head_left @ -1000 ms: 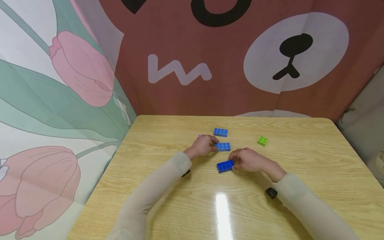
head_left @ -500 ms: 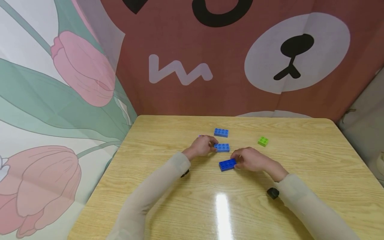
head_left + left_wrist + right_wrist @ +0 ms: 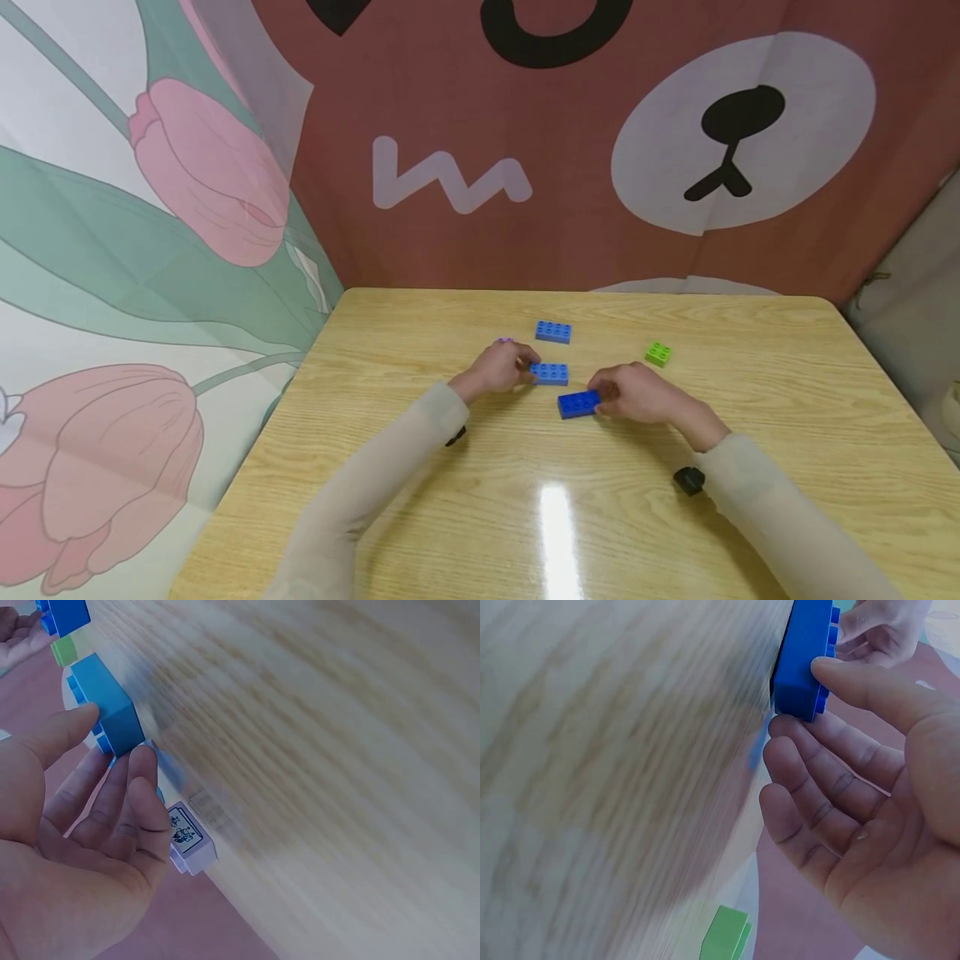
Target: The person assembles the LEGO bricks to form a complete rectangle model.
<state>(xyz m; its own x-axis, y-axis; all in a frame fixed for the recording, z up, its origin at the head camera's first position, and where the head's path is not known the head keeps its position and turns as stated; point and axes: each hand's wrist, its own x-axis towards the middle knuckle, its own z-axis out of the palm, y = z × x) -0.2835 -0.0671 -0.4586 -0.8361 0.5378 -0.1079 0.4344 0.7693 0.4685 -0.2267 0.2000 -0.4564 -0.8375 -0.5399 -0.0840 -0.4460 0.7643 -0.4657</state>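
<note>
Thumb and fingers of my left hand (image 3: 501, 367) pinch the left end of a light blue building brick (image 3: 551, 374), whose studs point up. In the left wrist view the thumb lies at the studs of this light blue brick (image 3: 120, 712). Nearer to me and to the right, a dark blue building brick (image 3: 576, 406) is pinched at its right end by my right hand (image 3: 637, 393). The right wrist view shows the thumb on the studded side of the dark blue brick (image 3: 799, 671), the other fingers loosely bent beneath. A small gap separates the two bricks.
Another blue brick (image 3: 552, 332) lies farther back on the wooden table (image 3: 420, 500). A small green brick (image 3: 658, 354) sits to the right. Mostly hidden behind my left hand is a pale purple brick with a printed face (image 3: 193, 844). A printed curtain (image 3: 570, 242) hangs behind.
My right hand has moved the dark blue brick right and slightly away from me. My left hand has shifted the light blue brick a little left and nearer to me.
</note>
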